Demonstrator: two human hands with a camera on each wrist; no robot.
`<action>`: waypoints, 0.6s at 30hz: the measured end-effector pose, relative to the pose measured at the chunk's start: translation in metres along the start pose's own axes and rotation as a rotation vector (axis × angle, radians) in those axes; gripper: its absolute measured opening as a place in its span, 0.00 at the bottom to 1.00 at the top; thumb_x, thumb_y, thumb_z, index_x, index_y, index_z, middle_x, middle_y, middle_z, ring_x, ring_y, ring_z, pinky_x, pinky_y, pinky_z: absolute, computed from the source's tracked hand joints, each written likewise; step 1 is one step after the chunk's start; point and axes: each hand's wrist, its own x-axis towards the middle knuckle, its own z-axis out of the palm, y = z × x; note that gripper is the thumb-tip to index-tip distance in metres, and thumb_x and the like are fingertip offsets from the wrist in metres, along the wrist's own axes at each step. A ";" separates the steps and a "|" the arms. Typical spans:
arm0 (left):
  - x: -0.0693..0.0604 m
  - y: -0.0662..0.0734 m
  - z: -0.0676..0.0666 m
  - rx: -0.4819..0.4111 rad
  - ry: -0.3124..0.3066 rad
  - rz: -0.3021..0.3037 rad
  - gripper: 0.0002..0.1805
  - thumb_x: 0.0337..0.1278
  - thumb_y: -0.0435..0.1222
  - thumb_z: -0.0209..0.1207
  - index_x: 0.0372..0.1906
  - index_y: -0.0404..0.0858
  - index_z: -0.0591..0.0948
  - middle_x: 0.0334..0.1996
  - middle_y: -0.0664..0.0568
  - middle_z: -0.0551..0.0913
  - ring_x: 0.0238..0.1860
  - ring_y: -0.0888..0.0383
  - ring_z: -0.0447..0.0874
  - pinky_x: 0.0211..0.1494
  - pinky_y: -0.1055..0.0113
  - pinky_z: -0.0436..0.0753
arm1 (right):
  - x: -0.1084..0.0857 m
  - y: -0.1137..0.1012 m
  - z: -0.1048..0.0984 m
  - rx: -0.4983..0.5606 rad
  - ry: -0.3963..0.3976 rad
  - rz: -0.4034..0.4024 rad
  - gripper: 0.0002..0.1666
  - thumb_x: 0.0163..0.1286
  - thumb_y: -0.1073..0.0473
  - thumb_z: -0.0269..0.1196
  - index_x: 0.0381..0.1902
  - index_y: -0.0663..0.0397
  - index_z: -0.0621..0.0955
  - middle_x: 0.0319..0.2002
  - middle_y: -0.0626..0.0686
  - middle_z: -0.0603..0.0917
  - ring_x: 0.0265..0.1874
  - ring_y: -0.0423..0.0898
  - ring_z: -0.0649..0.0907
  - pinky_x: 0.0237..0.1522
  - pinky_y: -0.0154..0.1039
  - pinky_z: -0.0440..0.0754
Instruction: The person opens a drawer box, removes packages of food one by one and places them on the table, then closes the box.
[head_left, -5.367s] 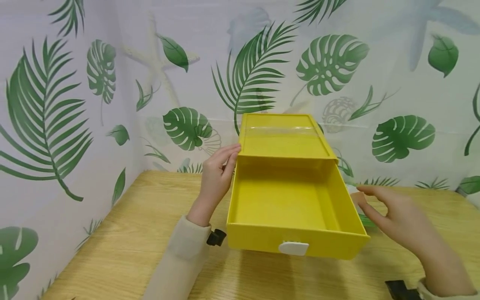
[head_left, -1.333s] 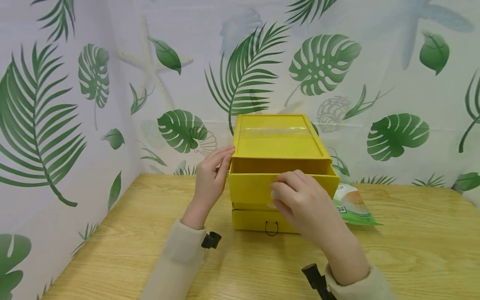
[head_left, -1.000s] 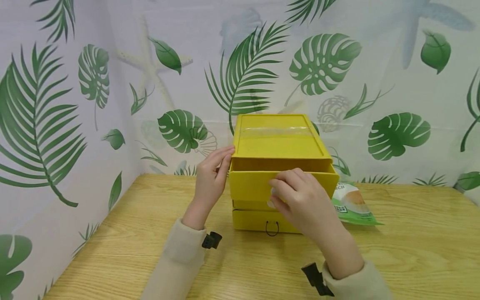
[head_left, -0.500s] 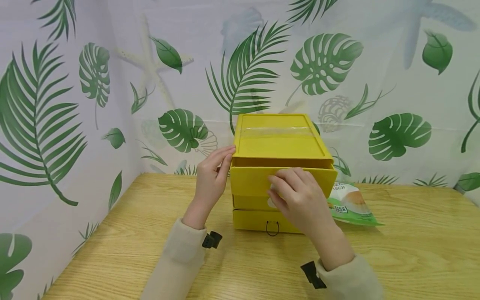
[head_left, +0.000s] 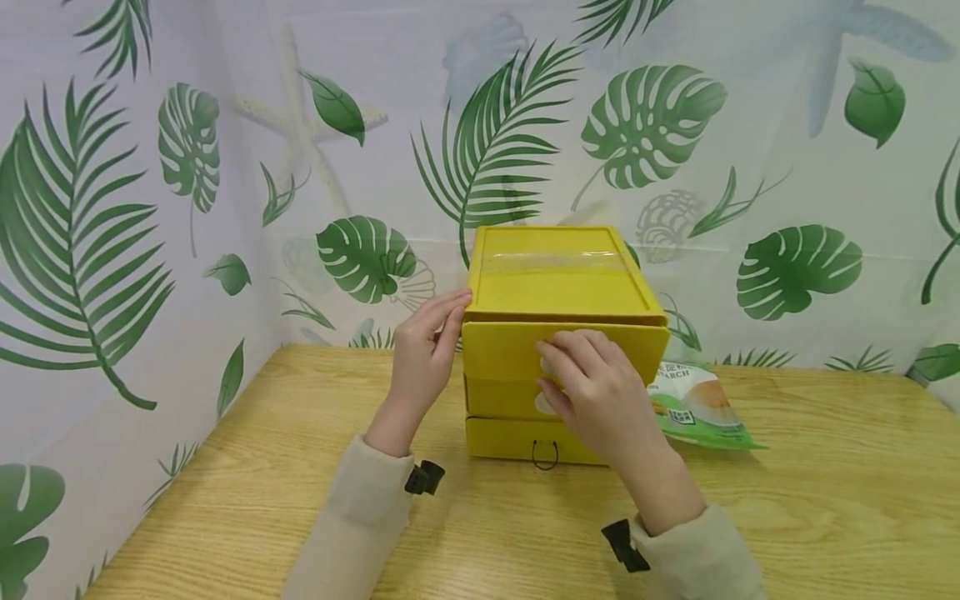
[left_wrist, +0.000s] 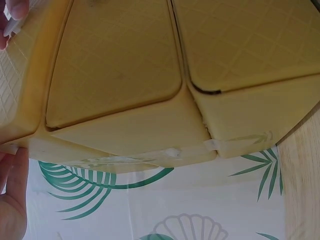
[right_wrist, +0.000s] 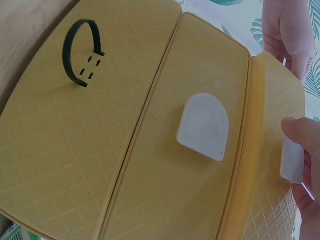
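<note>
- While the left hand [head_left: 422, 354] steadies the yellow drawer unit [head_left: 555, 296] at its near left upper edge, the right hand [head_left: 600, 392] is at the front, pinching the white top handle [right_wrist: 292, 162] between thumb and fingers.
- The left hand's grip is loose: its fingers lie fairly straight against the side of the unit, touching it rather than wrapping round anything.
- The top drawer [head_left: 501, 350] juts slightly toward the near side, with a narrow dark gap along its upper edge; in the right wrist view its front stands proud of the middle drawer [head_left: 498, 398] below.
- On the middle drawer sits a rounded white lower handle [right_wrist: 204, 127], just beside the right hand in the head view.
- The bottom drawer [head_left: 498, 437] carries a black loop [right_wrist: 66, 54] threaded at a group of small slots.
- Clear tape [head_left: 555, 262] runs from left to right across the top of the unit.
- The unit stands upright on a wood-grain table [head_left: 240, 492], toward its far side.
- To the right of the unit, a green and white packet [head_left: 705, 404] lies on the table, its left part hidden.
- Beyond the table hangs a white backdrop [head_left: 408, 50] printed with leaves, shells and starfish.
- Pale sleeves [head_left: 360, 508] cover both forearms, and a black fitting [head_left: 425, 477] shows at each wrist.
</note>
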 end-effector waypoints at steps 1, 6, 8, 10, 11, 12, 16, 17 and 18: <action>0.000 0.000 0.000 -0.001 0.000 0.000 0.09 0.55 0.24 0.53 0.40 0.25 0.79 0.41 0.39 0.80 0.44 0.50 0.78 0.21 0.71 0.78 | 0.000 0.000 0.000 -0.002 -0.002 0.002 0.22 0.45 0.64 0.70 0.40 0.66 0.79 0.38 0.59 0.77 0.38 0.55 0.74 0.42 0.44 0.75; 0.000 0.000 0.000 0.005 -0.002 -0.007 0.09 0.56 0.25 0.52 0.40 0.25 0.80 0.41 0.40 0.80 0.45 0.51 0.78 0.22 0.71 0.78 | -0.001 0.001 0.002 -0.009 0.016 -0.003 0.25 0.43 0.65 0.71 0.41 0.67 0.78 0.38 0.60 0.77 0.38 0.55 0.74 0.42 0.45 0.75; 0.000 0.000 0.000 0.006 -0.002 -0.009 0.10 0.56 0.25 0.52 0.40 0.26 0.80 0.41 0.40 0.80 0.45 0.51 0.78 0.22 0.71 0.78 | -0.001 0.001 0.003 -0.011 0.027 -0.008 0.26 0.42 0.66 0.72 0.42 0.68 0.78 0.38 0.61 0.77 0.38 0.56 0.74 0.42 0.46 0.75; 0.000 0.000 0.000 0.004 -0.001 -0.009 0.10 0.56 0.25 0.52 0.40 0.26 0.80 0.41 0.40 0.80 0.45 0.52 0.78 0.21 0.71 0.78 | -0.001 0.001 0.004 -0.015 0.035 -0.013 0.28 0.41 0.66 0.72 0.43 0.69 0.78 0.39 0.61 0.76 0.38 0.57 0.74 0.42 0.47 0.75; 0.000 0.000 0.000 0.004 -0.001 -0.008 0.10 0.56 0.25 0.52 0.40 0.26 0.80 0.42 0.40 0.80 0.45 0.51 0.78 0.21 0.71 0.78 | -0.001 0.001 0.004 -0.016 0.036 -0.013 0.28 0.41 0.66 0.72 0.43 0.69 0.78 0.39 0.61 0.76 0.39 0.57 0.74 0.42 0.47 0.75; 0.000 0.000 0.000 0.004 -0.001 -0.008 0.10 0.56 0.26 0.52 0.40 0.26 0.80 0.42 0.40 0.80 0.45 0.51 0.77 0.21 0.71 0.78 | -0.001 0.002 0.004 -0.018 0.037 -0.014 0.29 0.40 0.66 0.73 0.44 0.69 0.77 0.39 0.62 0.76 0.39 0.57 0.75 0.43 0.47 0.75; 0.000 0.000 0.000 0.006 0.000 -0.005 0.10 0.56 0.25 0.52 0.40 0.26 0.80 0.42 0.40 0.80 0.45 0.51 0.77 0.20 0.71 0.77 | -0.002 0.002 0.004 -0.030 0.004 -0.004 0.31 0.41 0.65 0.73 0.45 0.69 0.77 0.41 0.62 0.76 0.40 0.56 0.74 0.45 0.47 0.74; 0.000 0.001 0.000 0.006 0.000 -0.005 0.09 0.56 0.25 0.52 0.40 0.26 0.80 0.41 0.40 0.80 0.45 0.51 0.77 0.19 0.71 0.77 | -0.002 0.002 0.004 -0.034 -0.007 0.000 0.31 0.41 0.65 0.73 0.46 0.69 0.76 0.41 0.61 0.75 0.41 0.56 0.74 0.46 0.46 0.74; 0.000 0.001 0.000 0.007 -0.001 -0.005 0.09 0.56 0.25 0.52 0.40 0.26 0.80 0.41 0.40 0.80 0.45 0.51 0.77 0.19 0.71 0.77 | -0.002 0.002 0.004 -0.039 -0.019 0.002 0.31 0.41 0.65 0.73 0.46 0.69 0.76 0.42 0.61 0.75 0.41 0.56 0.73 0.46 0.46 0.73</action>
